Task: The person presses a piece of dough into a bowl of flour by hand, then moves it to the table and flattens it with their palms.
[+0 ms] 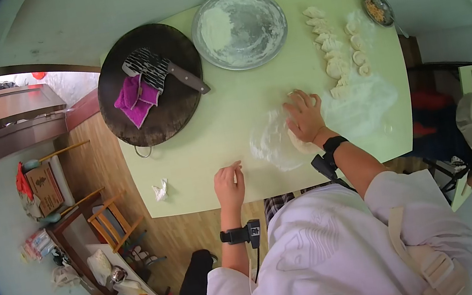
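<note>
Below my right hand, a pale piece of dough lies on the floured table, partly covered by the palm and wrist. The fingers of that hand are spread and point away from me. My left hand rests near the table's front edge with its fingers curled in; I see nothing in it. Loose flour is smeared between the two hands. Beyond my right hand stands a row of folded dumplings, with a shorter row of small dough pieces beside it.
A round dark chopping board at the left carries a cleaver and a purple cloth. A metal tray of flour stands at the back, a bowl of filling back right. Crumpled white tissue lies front left. People are nearby.
</note>
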Motion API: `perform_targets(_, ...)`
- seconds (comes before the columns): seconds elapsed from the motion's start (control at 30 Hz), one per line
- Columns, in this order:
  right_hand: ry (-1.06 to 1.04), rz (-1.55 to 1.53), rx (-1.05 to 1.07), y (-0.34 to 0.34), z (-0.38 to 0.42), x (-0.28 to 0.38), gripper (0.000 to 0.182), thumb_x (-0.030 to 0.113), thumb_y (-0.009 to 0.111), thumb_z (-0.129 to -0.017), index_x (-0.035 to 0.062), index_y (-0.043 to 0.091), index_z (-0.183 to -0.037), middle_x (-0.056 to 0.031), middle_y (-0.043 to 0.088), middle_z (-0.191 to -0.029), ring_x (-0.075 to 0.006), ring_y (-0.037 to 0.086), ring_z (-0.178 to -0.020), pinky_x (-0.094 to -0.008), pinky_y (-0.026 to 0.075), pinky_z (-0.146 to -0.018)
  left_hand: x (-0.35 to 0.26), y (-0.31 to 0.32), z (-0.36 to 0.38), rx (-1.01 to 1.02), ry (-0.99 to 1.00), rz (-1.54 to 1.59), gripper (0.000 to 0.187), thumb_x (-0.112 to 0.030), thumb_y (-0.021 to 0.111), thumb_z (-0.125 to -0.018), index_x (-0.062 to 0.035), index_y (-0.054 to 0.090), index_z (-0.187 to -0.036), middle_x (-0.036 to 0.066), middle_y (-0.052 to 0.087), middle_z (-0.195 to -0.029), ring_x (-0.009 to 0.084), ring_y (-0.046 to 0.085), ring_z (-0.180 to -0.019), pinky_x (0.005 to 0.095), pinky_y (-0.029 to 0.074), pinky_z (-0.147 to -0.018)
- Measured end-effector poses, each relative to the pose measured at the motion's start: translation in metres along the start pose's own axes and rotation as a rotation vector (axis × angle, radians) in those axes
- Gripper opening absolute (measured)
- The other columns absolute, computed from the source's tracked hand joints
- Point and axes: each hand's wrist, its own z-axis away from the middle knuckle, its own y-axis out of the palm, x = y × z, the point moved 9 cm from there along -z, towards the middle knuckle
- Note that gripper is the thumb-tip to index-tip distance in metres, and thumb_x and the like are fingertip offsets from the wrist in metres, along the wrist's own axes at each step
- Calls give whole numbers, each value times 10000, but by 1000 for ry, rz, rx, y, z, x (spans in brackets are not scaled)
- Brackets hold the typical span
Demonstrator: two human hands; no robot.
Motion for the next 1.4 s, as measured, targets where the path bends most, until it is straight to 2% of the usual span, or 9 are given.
perform_targets(0.37,-45,-35,-34,1,-11,-8,333,264,499,-714,116,487,-1012,-94,414,-1133,-252,337,-1107,-491,210,-839,-36,5,29,-60,7,34,147,-23,532,-721,-64,582,-853,46,578,-692,220,529,-685,317,404,-660)
perform_targets(0.57,-56,-459,-277,-11,-7,-30,168,175,434,-798,62,540,-865,-84,536,-910,-230,469,-933,-368,306,-809,-37,6,68,-84,-65,18,146,-23,508,-745,-59,578,-868,47,590,-707,206,537,-686,313,410,-664)
perform_targets(0.63,374,-971,-319,-16,4,-66,185,150,410,-833,28,544,-791,-99,551,-755,-233,520,-777,-299,379,-711,-28,9,77,-121,-219,165,133,-43,498,-763,-51,574,-872,50,592,-699,206,540,-684,310,418,-631)
perform_targets(0.7,311,-920,-381,-42,13,-67,206,187,431,-842,18,539,-792,-112,549,-692,-239,517,-639,-275,406,-616,-28,18,76,-123,-209,202,141,-63,499,-770,-49,565,-895,61,588,-718,211,538,-691,307,422,-620)
perform_targets(0.9,436,-336,-1,-43,73,-73,294,291,454,-820,6,507,-771,-168,576,-725,-338,547,-664,-396,430,-619,-60,77,23,116,-146,133,259,-177,529,-781,-48,519,-1005,101,509,-878,234,506,-746,320,430,-617)
perform_targets(0.97,640,-257,262,-19,103,-81,318,321,456,-806,5,479,-814,-203,570,-737,-378,541,-711,-443,417,-631,-85,92,-7,141,7,-33,294,-211,545,-774,-43,518,-1014,119,491,-913,251,496,-799,326,431,-650)
perform_targets(1.1,633,-347,193,-9,117,-68,310,309,529,-770,7,463,-797,-197,554,-720,-364,538,-686,-419,407,-599,-112,121,-40,350,252,-324,388,-267,609,-720,-52,513,-1029,150,444,-989,291,448,-886,360,415,-712)
perform_targets(1.2,651,-370,89,-12,118,-60,334,309,569,-742,-2,458,-795,-203,551,-779,-349,546,-740,-395,421,-625,-123,110,-43,297,397,-246,381,-266,643,-680,-43,516,-962,142,482,-935,292,460,-845,369,411,-696)
perform_targets(1.4,775,-571,-228,-17,105,-47,366,303,530,-760,-48,484,-853,-226,544,-825,-345,527,-784,-393,410,-696,-86,113,-17,312,356,-66,368,-249,688,-633,-28,490,-851,118,539,-806,292,475,-798,369,404,-674)
